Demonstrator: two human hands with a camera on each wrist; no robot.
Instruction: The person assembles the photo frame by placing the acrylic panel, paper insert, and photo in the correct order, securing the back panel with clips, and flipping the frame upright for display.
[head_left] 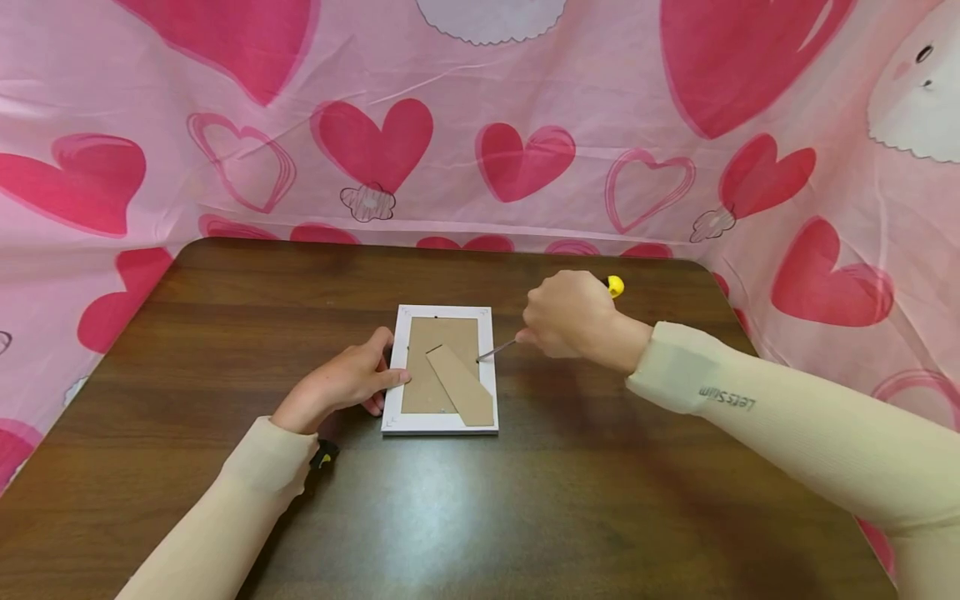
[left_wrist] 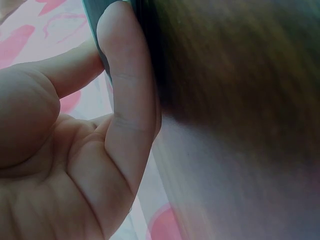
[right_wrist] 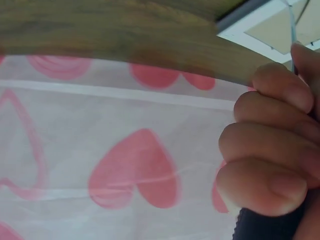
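Observation:
A white picture frame lies face down on the brown table, its brown backing board and slanted easel stand showing. My left hand grips the frame's left side, thumb over the border and fingers along the outer edge. In the left wrist view, the fingers lie against that edge. My right hand is wrapped around a screwdriver with a yellow handle end. Its thin metal shaft slants down to the right inner edge of the frame, the tip by a small dark tab.
Other small tabs, such as a top tab, line the backing. A small black-and-yellow object shows beside the left sleeve. The wooden table is bordered at the back and sides by a pink heart-printed cloth.

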